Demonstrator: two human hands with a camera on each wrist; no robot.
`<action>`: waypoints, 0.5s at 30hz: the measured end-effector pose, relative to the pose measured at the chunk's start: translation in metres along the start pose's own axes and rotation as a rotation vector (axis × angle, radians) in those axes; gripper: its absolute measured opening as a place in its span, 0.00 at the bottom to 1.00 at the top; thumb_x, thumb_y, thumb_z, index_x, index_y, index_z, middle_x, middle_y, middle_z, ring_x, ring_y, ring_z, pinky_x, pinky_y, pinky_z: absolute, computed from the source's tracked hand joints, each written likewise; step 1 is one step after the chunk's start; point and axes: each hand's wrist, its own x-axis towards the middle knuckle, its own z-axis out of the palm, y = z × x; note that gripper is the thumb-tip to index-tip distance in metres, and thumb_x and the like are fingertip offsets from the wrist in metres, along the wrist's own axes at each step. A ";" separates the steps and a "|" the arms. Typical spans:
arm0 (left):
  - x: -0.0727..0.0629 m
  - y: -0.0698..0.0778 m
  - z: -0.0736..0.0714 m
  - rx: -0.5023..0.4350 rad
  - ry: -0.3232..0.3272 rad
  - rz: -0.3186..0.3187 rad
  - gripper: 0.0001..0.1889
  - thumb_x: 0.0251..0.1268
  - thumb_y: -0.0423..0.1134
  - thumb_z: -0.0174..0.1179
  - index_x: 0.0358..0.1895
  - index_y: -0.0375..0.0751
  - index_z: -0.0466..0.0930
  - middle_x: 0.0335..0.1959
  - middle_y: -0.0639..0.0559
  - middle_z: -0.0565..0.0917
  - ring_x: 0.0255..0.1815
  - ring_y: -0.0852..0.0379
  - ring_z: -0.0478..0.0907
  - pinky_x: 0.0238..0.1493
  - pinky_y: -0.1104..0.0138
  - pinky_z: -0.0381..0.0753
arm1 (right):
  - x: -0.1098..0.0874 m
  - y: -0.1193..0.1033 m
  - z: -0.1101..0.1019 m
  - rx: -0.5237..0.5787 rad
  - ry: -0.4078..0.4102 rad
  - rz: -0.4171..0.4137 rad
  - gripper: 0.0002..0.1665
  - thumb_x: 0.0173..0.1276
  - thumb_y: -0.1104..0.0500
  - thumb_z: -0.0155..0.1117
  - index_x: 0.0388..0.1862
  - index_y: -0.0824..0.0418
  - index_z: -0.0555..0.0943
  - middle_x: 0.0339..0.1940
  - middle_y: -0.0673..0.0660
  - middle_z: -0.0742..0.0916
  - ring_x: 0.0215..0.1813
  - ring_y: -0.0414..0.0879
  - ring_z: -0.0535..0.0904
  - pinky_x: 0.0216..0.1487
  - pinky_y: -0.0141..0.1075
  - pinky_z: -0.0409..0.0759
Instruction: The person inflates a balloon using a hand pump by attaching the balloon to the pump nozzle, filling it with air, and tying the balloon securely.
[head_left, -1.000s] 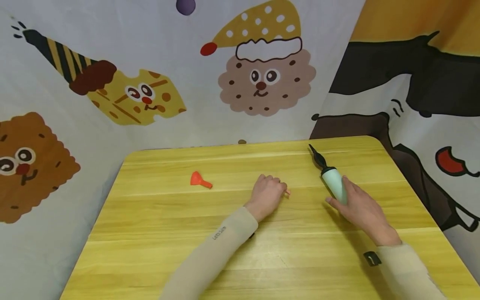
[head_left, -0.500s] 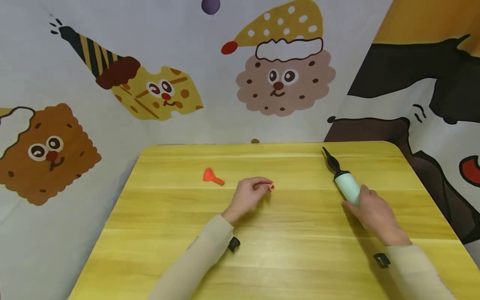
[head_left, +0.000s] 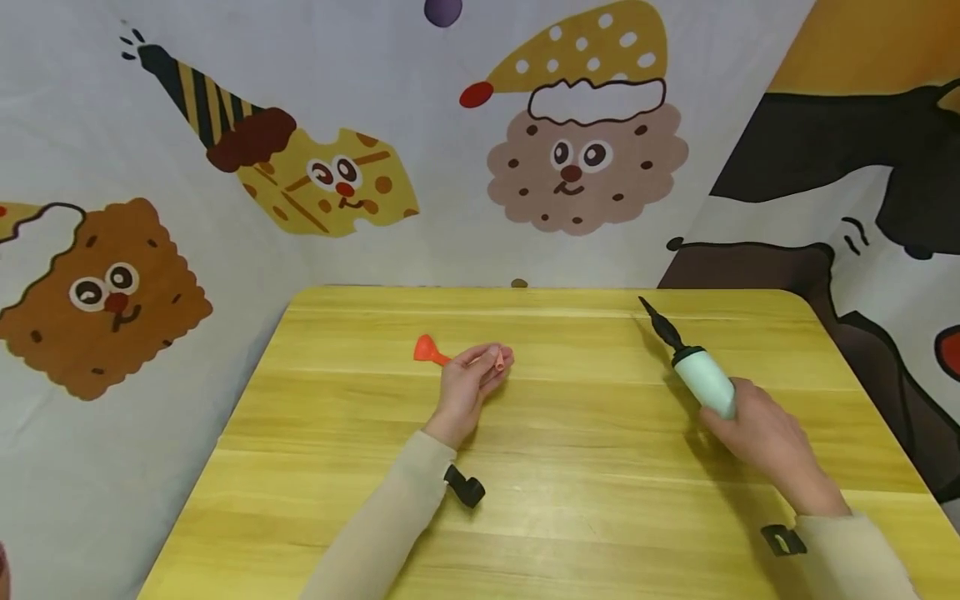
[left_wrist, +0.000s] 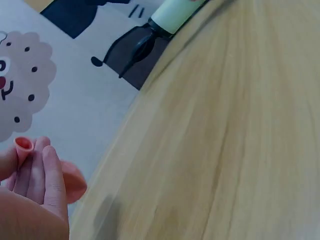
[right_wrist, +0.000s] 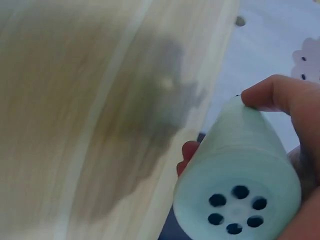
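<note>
My left hand [head_left: 463, 387] pinches a salmon-pink balloon [head_left: 499, 362] by its neck, over the table's left-middle part. In the left wrist view the open mouth of this balloon [left_wrist: 23, 144] faces up, with pink rubber showing behind the fingers. Just left of that hand lies a red-orange balloon [head_left: 427, 350], its neck end overlapped by the hand. My right hand [head_left: 771, 437] grips a pale green balloon pump [head_left: 706, 383] with a black tapered nozzle that points to the back left. From the right wrist, the pump's end [right_wrist: 235, 200] shows a ring of dark holes.
A yellow wood-grain table [head_left: 570, 483] with rounded back corners lies under both hands. Behind it hangs a white cloth [head_left: 457, 183] printed with cartoon biscuits and cheese. Each sleeve has a black wrist camera [head_left: 467, 487] strapped at the cuff.
My left hand has moved left with the pink balloon and turned so that its palm side shows. The right hand has lifted the pump slightly. The head view has shifted to the left.
</note>
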 end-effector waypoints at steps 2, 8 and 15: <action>0.001 0.001 0.000 -0.033 0.027 -0.013 0.17 0.77 0.31 0.59 0.62 0.22 0.76 0.49 0.39 0.89 0.50 0.51 0.88 0.59 0.56 0.83 | -0.003 -0.008 -0.001 0.018 -0.012 -0.013 0.42 0.73 0.47 0.65 0.66 0.82 0.66 0.47 0.75 0.82 0.38 0.60 0.79 0.32 0.52 0.78; 0.002 0.005 0.002 -0.119 0.087 -0.022 0.25 0.77 0.30 0.59 0.71 0.28 0.67 0.55 0.37 0.86 0.62 0.42 0.82 0.62 0.57 0.81 | -0.016 -0.034 0.001 0.102 -0.070 -0.023 0.51 0.75 0.36 0.61 0.72 0.79 0.63 0.51 0.77 0.83 0.40 0.60 0.83 0.35 0.50 0.81; 0.006 0.007 0.006 -0.191 0.163 -0.001 0.33 0.75 0.27 0.60 0.77 0.30 0.55 0.59 0.36 0.84 0.61 0.46 0.82 0.61 0.62 0.82 | -0.030 -0.059 0.015 0.168 -0.098 -0.075 0.44 0.76 0.38 0.61 0.69 0.75 0.69 0.46 0.69 0.86 0.37 0.51 0.82 0.32 0.44 0.79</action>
